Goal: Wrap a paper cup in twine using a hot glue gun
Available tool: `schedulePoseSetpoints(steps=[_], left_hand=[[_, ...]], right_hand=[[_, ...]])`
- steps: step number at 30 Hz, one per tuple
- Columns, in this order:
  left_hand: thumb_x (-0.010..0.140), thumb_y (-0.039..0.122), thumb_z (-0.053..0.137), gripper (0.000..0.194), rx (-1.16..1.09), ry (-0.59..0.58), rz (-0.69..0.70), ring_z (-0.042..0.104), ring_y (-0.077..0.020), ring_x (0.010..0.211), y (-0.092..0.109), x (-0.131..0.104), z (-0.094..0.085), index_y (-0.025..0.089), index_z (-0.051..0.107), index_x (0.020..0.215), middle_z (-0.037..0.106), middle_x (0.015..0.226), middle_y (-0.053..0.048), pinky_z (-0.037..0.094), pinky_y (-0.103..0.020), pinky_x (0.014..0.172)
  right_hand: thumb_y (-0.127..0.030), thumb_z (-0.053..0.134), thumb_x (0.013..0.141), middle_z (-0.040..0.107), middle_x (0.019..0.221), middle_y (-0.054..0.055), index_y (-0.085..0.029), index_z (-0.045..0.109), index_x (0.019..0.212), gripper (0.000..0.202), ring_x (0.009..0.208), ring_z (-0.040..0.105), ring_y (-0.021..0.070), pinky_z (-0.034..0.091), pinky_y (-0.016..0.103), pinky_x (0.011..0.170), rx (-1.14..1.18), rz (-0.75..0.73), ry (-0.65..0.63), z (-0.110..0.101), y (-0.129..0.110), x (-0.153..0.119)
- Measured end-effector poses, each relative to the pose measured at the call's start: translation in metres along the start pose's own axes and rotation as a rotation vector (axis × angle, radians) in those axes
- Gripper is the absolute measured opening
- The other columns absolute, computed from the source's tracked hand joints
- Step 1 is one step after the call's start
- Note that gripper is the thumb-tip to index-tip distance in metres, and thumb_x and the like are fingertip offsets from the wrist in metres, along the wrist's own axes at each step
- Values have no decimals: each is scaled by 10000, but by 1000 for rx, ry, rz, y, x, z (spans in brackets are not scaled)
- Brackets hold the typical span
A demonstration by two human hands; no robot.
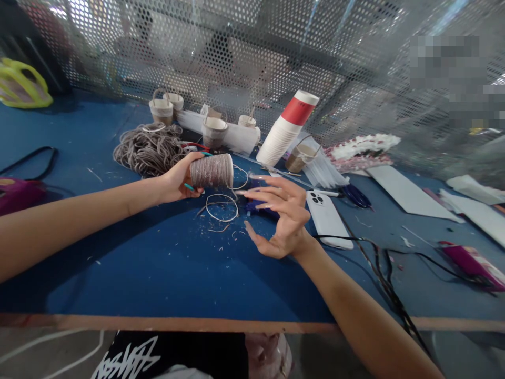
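Currently, the left hand [181,178] holds a small cord-wrapped cup [211,171] on its side over the blue counter [165,279], the fingers curled around the end nearest the wrist. Something teal [189,187] shows beside those fingers, too little of it visible to name. The cup's pale end points toward the right hand [282,210], whose fingers are spread and slightly bent, with the thumb well apart from them. The fingertips are close to a thin strand near the cup; whether they touch it cannot be told.

Below the cup, a white loop [223,221] lies on the counter among scattered scraps. A dark blue object, partly hidden, sits behind the right hand, and a white phone [330,221] lies just beside that hand. Behind the left hand is a heap of grey cord [148,150]. Farther back stand several small handled cups [161,110] and a leaning stack of paper cups [282,134], white with a red band near the top. Black cables [381,268] run across the right side, near a magenta device [473,265]. A perforated screen [189,47] rises behind everything.
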State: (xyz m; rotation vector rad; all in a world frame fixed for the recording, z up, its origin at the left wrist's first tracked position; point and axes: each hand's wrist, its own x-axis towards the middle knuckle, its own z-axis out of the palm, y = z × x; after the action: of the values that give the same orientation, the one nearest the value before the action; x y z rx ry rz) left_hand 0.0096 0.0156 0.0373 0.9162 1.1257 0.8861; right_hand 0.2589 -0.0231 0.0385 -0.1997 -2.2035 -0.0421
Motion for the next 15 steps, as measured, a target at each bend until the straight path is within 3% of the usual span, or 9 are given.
schedulePoseSetpoints(steps=[3,5,7,9,15], left_hand=[[731,526,605,340,-114,110,-72,512,-137,467,2,-3,5,202,533,803,541,597,-36,441,-227,411],[744,522,601,331,-136,99,-94,496,-129,441,3,-4,7,202,533,794,541,580,-34,438,-224,399],[755,503,594,308,-150,82,-102,476,-121,421,4,-5,8,204,534,796,530,560,-24,432,-221,391],[761,475,596,280,-164,76,-103,471,-117,414,5,-5,8,206,538,808,526,555,-13,429,-219,389],[786,456,601,262,-205,62,-124,479,-114,396,5,-5,7,203,537,805,536,553,1,427,-210,367]], right_hand=[[-183,677,705,368,1518,99,-352,285,1357,780,1400,448,373,574,676,930,-15,33,-37,3,3,-1],[-191,672,704,296,1562,78,-371,243,1367,810,1477,338,388,436,758,1056,-24,73,-103,4,5,-2],[-183,656,710,270,1576,66,-376,219,1381,823,1524,236,379,386,758,1103,-29,103,-149,5,6,-3],[-181,646,721,271,1573,80,-359,220,1392,814,1538,194,372,428,725,1096,-8,93,-156,5,7,-4],[-170,626,740,240,1571,105,-338,220,1414,805,1498,312,343,505,655,1063,10,59,-161,3,6,-1]])
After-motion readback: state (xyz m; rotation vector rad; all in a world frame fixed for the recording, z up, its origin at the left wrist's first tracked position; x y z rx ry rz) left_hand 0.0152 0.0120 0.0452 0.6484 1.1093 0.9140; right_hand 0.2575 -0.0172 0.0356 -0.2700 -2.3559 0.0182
